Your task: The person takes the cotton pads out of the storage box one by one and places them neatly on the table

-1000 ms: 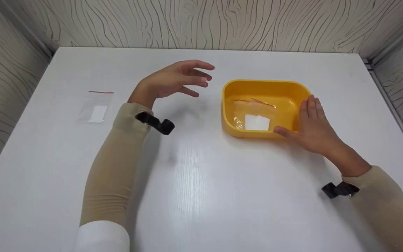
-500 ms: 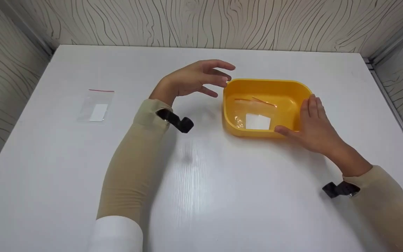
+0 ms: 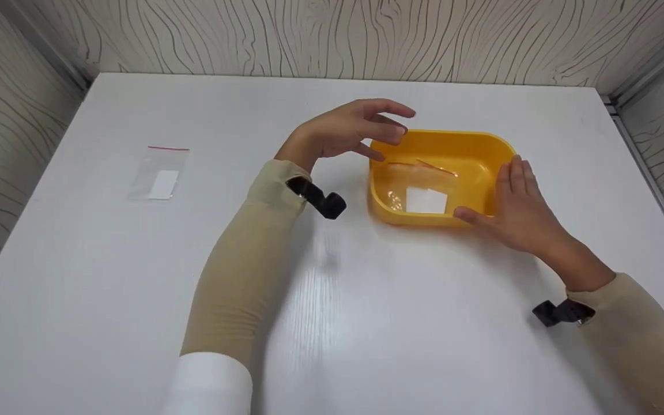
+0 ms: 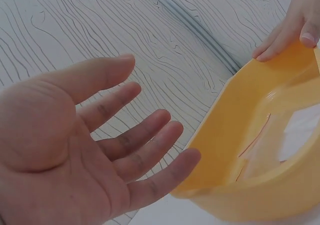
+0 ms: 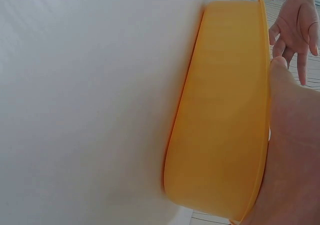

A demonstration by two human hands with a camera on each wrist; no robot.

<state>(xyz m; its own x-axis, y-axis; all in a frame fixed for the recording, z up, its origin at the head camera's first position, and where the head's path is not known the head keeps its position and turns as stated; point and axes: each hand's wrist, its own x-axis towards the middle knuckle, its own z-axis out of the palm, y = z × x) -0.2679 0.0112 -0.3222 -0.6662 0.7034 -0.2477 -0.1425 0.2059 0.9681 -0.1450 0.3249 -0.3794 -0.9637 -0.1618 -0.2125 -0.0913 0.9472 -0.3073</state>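
A: How is the left hand (image 3: pixel 361 129) held?
B: Spread wide, its fingers loosely bent and apart, with nothing in its hold. It hovers at the left end of the yellow tub (image 3: pixel 410 220); I can't tell whether any fingertip touches the rim.

A: And the right hand (image 3: pixel 519 214)?
B: Its fingers are laid out straight along the tub's right end, with the thumb spread away and resting on the near rim. It touches the tub without curling round it.

A: What lies inside the tub?
B: Clear bags (image 3: pixel 422 177) with thin red strips along their tops, seemingly two of them, overlapping, and white pieces (image 3: pixel 426 201) in their lower part.

A: Where is the tub itself?
B: Upright on the white tabletop (image 3: pixel 309 334), right of the middle, between the two hands.

A: Anything farther out?
B: A single flat bag (image 3: pixel 148 173), also red-edged and with a white rectangle (image 3: pixel 163 184) in it, lies well apart on the left. Behind the tabletop stands a wall (image 3: pixel 274 40) with a wood-grain pattern.
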